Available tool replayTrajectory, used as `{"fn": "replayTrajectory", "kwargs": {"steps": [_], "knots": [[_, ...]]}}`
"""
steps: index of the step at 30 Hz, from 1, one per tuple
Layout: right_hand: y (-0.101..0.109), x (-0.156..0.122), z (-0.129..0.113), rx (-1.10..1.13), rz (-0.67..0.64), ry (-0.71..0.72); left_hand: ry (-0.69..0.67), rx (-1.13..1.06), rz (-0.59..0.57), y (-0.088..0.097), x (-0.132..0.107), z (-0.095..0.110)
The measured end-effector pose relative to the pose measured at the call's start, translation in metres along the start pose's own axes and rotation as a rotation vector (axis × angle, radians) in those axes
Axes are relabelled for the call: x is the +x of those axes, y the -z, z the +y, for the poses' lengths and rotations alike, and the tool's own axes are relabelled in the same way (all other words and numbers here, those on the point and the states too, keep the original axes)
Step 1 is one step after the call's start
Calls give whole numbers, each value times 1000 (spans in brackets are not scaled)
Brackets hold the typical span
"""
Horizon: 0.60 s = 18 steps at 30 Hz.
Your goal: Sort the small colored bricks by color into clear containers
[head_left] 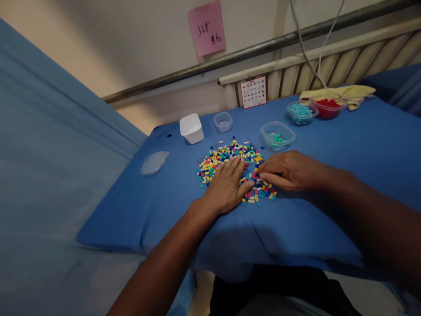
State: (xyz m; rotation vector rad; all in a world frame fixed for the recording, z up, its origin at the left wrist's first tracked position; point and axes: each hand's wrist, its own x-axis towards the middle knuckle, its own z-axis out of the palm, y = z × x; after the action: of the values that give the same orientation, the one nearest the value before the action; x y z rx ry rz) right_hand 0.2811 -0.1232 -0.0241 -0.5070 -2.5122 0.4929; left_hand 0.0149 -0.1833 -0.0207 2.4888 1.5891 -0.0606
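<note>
A heap of small coloured bricks (226, 157) lies on the blue cloth of the table (345, 153). My left hand (226, 186) rests flat on the heap, fingers stretched out and together, holding nothing. My right hand (286, 170) lies beside it at the heap's right edge, fingers drawn together with the tips pressed down among the bricks; whether they pinch a brick is hidden.
Behind the heap stand a white tub (191, 128), an empty clear tub (223, 121), a tub with green bricks (278, 135), one with light blue bricks (301, 112) and one with red bricks (328, 108). A clear lid (154, 163) lies left. A yellow cloth (342, 93) lies far right.
</note>
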Motion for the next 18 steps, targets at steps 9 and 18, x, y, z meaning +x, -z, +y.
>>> {"fn": "replayTrajectory", "kwargs": {"steps": [9, 18], "knots": [[3, -2, 7, -67, -25, -108, -175, -34, -57, -2, -8, 28], [-4, -4, 21, -174, 95, -296, -141, -9, 1, -5, -4, 11]]}}
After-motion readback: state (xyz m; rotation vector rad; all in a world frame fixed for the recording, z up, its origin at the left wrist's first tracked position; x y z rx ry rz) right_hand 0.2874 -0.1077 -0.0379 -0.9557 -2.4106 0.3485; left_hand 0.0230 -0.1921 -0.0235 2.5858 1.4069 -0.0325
